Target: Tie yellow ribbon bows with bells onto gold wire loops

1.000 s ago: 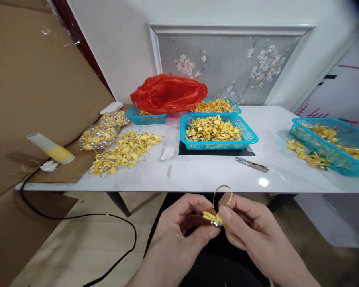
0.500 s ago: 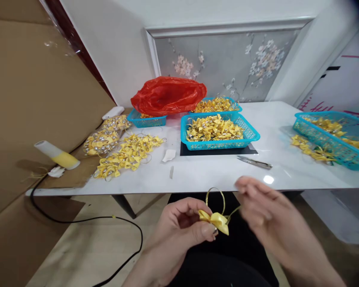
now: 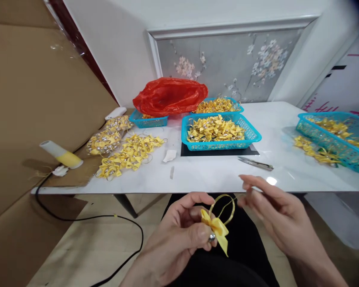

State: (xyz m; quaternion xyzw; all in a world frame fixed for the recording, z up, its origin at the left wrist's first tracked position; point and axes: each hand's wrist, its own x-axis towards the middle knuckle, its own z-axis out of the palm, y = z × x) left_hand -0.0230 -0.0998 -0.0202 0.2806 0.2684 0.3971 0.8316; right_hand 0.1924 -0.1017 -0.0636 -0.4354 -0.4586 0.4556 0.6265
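Note:
My left hand pinches a yellow ribbon bow between thumb and fingers, above my lap. Under the thumb tip shows a small silver bell. A loop of flat gold cord stands up behind the bow. From the bow a thin gold cord end runs up to the right. My right hand is closed at the fingertips, at the far end of this strand; the index finger is stretched out above the pinch.
Blue baskets with yellow bows stand on the white table. A red plastic bag covers one. Thread snips lie before the middle basket. At left are a bow pile, bagged bell bows and a yellow-white tube.
My left hand has turned the bow so its tail points down and the silver bell shows more. The cord loop has tilted right. My right hand has slowed, its fingers now sharper.

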